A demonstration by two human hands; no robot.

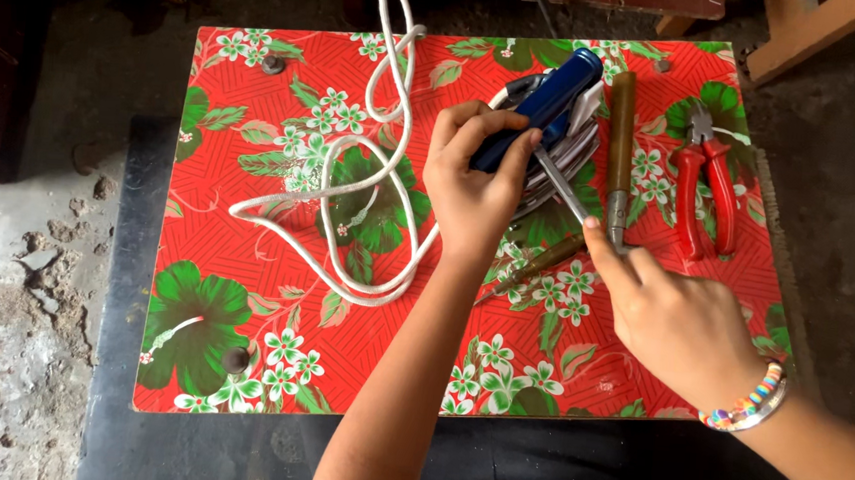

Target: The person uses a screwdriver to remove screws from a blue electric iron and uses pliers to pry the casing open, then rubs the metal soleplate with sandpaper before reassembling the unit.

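**A:** What's tucked out of sight under your left hand (473, 188)?

**B:** Most of the iron (556, 129). You see its blue handle poking out past your knuckles, with your grip wrapped tight round it, but the body beneath is largely hidden by your hand and hard to make out.

**A:** And your right hand (677, 323)?

**B:** Fingertips down at the metal end of the brown-handled tool (621, 143) lying upright beside the iron. Whether you're pinching it or only touching it, you can't tell from here. A thin metal rod (562, 187) crosses between your two hands, and the screwdriver (536, 268) is half covered by your left wrist.

**A:** What about the cord?

**B:** The white cord (351, 180) loops loosely left of your hand and runs off the desk's far edge, its end cut off from view.

**A:** The surface?

**B:** Your desk (229, 356) wears a red floral cover. Red pliers (704, 184) lie at the right, apart from your hands. Around it, rough grey concrete floor (19, 342), cracked at the left.
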